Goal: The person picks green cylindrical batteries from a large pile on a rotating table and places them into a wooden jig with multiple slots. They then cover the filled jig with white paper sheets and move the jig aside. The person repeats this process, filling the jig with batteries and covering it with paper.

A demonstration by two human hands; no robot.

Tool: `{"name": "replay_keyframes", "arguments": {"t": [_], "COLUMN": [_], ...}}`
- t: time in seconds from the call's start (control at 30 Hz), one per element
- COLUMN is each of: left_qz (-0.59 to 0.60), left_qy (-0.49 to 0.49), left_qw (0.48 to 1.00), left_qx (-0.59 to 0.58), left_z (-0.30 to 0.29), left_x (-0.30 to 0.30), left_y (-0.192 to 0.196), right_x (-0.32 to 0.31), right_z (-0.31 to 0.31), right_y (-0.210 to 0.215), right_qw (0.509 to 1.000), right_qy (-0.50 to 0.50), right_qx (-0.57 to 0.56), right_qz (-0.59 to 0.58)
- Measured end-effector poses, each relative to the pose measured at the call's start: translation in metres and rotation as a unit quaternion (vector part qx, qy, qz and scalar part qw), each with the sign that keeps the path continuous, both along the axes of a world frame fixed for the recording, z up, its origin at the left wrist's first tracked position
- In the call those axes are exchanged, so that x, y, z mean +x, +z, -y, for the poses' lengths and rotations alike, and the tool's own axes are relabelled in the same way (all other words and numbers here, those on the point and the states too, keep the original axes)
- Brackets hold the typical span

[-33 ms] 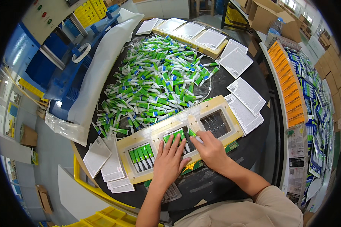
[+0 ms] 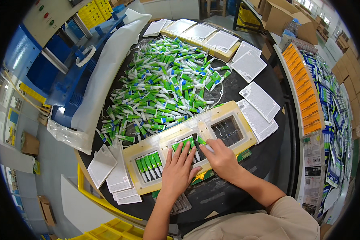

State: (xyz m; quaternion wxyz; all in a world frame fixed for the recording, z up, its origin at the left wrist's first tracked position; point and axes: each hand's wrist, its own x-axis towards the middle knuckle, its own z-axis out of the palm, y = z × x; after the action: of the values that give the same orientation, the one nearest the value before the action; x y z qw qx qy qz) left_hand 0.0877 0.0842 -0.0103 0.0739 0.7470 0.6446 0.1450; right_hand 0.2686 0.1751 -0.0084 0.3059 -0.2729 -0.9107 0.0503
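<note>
Nothing moved | both hands [image 2: 180, 172] flat on middle-slot tubes [image 2: 187, 144]

One head-worn fisheye view looks steeply down, close over a round dark table [image 2: 244, 96]. Forearms enter from six o'clock; the floor curves away at nine, shelving at three.

Bare forearms, beige short-sleeved shirt, no gloves
</note>
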Motion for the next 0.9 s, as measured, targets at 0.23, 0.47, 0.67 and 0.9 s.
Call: {"name": "replay_keyframes", "arguments": {"t": [0.23,0.47,0.67,0.9], "left_qz": [-0.002,-0.006,0.017,-0.162], "left_qy": [-0.002,-0.003,-0.010,0.098], "left_qw": [1.000,1.000,0.999,0.977], "left_qx": [-0.003,-0.006,0.043,-0.095], "left_z": [0.000,-0.001,-0.029,-0.136], "left_x": [0.000,0.000,-0.021,-0.085], "left_y": [0.002,0.005,0.021,0.031], "right_x": [-0.007,0.000,-0.018,-0.042], "right_z": [0.007,-0.017,-0.145,-0.200], "right_y": [-0.006,0.006,0.017,-0.001], "right_qw": [0.997,0.998,0.995,0.955], "right_qy": [-0.035,0.001,-0.087,-0.088], "right_qx": [0.033,0.017,-0.044,-0.201], "right_qz": [0.066,0.067,0.015,0.200]}}
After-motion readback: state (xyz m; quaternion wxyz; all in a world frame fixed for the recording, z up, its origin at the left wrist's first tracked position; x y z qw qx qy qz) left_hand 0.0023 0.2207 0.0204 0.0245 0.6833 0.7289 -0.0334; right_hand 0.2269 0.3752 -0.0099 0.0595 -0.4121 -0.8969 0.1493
